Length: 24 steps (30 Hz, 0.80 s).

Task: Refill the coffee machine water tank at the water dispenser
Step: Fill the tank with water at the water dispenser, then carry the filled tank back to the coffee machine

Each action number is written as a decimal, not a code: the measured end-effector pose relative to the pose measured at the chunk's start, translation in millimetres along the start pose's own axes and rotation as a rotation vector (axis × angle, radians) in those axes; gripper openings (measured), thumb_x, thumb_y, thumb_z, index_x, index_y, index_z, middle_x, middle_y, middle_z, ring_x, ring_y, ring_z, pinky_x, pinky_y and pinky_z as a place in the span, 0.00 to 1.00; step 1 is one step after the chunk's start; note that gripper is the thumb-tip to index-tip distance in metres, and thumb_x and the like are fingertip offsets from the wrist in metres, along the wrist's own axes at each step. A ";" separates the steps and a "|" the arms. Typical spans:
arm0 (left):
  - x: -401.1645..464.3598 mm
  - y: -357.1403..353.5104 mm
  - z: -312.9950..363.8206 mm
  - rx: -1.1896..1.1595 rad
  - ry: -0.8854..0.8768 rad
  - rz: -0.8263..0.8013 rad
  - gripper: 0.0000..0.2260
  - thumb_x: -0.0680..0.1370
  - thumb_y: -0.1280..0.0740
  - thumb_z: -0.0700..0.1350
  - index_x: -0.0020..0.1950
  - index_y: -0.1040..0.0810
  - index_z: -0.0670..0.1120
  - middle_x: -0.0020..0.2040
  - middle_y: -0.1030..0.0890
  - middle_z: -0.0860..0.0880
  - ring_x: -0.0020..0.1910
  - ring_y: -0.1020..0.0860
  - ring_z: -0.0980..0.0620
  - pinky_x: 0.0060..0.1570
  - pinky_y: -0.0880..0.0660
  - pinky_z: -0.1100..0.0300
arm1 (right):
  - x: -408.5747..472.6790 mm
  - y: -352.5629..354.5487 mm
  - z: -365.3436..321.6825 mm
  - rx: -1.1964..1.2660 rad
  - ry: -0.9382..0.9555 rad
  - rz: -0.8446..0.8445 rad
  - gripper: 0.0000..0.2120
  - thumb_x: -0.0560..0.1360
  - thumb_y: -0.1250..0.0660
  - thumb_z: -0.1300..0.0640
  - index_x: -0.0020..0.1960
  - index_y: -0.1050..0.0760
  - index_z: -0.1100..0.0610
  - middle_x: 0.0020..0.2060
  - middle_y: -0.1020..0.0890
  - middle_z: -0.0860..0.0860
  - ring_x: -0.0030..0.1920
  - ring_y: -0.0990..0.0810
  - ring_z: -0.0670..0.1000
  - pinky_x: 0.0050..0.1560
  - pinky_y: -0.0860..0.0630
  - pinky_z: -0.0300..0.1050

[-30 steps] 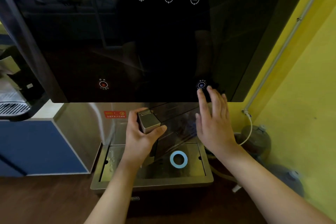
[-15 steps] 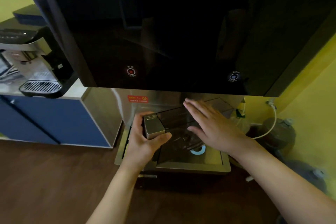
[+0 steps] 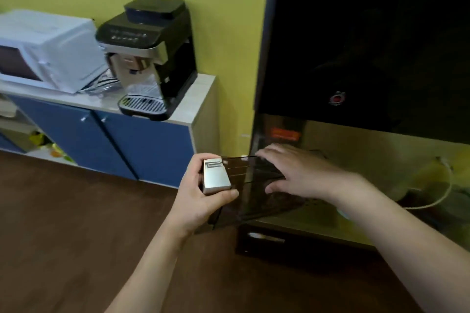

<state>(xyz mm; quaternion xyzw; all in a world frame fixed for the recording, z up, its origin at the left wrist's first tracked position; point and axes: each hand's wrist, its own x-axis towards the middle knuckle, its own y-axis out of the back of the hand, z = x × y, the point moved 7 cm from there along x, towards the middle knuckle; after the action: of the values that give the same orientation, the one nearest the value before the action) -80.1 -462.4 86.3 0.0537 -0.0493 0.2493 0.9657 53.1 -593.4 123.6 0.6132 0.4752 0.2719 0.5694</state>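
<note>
The dark see-through water tank (image 3: pixel 251 201) with a silver handle block hangs in front of the water dispenser's (image 3: pixel 368 46) left edge, off the drip tray (image 3: pixel 356 234). My left hand (image 3: pixel 203 195) grips the silver handle end. My right hand (image 3: pixel 297 175) lies flat on the tank's top with fingers spread. The black coffee machine (image 3: pixel 150 58) stands on the cabinet to the left.
A white microwave (image 3: pixel 48 51) sits beside the coffee machine on the blue-doored cabinet (image 3: pixel 142 145). Brown floor lies below. A yellow wall is behind. A hose and dark jugs (image 3: pixel 442 185) sit to the right of the dispenser.
The view has swung left, bringing the coffee machine and microwave into sight. The tank has moved left away from under the dispenser, and my right hand came down from the button onto the tank's top.
</note>
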 end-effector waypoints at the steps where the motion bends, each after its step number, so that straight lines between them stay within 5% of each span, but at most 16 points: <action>1: -1.9 23.5 -2.9 0.012 0.006 0.004 0.27 0.65 0.21 0.38 0.59 0.29 0.46 0.54 0.21 0.45 0.50 0.19 0.48 0.44 0.22 0.60 | 16.7 -4.2 -18.4 0.004 0.010 0.005 0.36 0.73 0.28 0.43 0.76 0.40 0.47 0.73 0.34 0.44 0.73 0.35 0.47 0.69 0.32 0.47; 10: 23.9 180.9 -39.4 0.102 0.076 0.112 0.28 0.64 0.20 0.44 0.60 0.28 0.48 0.53 0.20 0.53 0.53 0.20 0.52 0.49 0.21 0.58 | 168.7 -23.0 -115.7 -0.002 0.164 -0.046 0.35 0.72 0.27 0.44 0.74 0.38 0.50 0.68 0.28 0.48 0.68 0.31 0.50 0.66 0.29 0.48; 15: 88.2 221.6 -64.0 0.151 0.059 0.155 0.27 0.66 0.20 0.45 0.59 0.29 0.51 0.55 0.21 0.51 0.55 0.21 0.49 0.54 0.21 0.48 | 260.4 -16.8 -109.2 -0.043 0.182 -0.053 0.35 0.72 0.26 0.45 0.73 0.38 0.50 0.68 0.29 0.48 0.69 0.31 0.50 0.64 0.31 0.46; 19: 146.5 240.3 -75.3 0.259 0.100 0.127 0.27 0.66 0.20 0.45 0.58 0.30 0.54 0.53 0.22 0.58 0.54 0.22 0.55 0.51 0.23 0.57 | 324.8 -2.8 -92.9 -0.023 0.170 -0.049 0.34 0.70 0.24 0.48 0.71 0.36 0.50 0.65 0.28 0.48 0.67 0.30 0.50 0.63 0.30 0.45; 24: 215.5 255.2 -83.6 0.412 0.169 -0.008 0.23 0.65 0.24 0.49 0.55 0.31 0.59 0.50 0.22 0.55 0.47 0.21 0.56 0.42 0.22 0.55 | 392.1 15.6 -62.8 -0.045 0.149 -0.045 0.33 0.69 0.23 0.52 0.69 0.35 0.48 0.66 0.29 0.46 0.67 0.30 0.49 0.60 0.32 0.42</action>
<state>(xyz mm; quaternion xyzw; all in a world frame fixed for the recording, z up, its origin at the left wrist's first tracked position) -10.9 -127.1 50.1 0.2290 0.0841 0.2537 0.9360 159.6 -214.3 70.0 0.5675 0.5237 0.3144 0.5521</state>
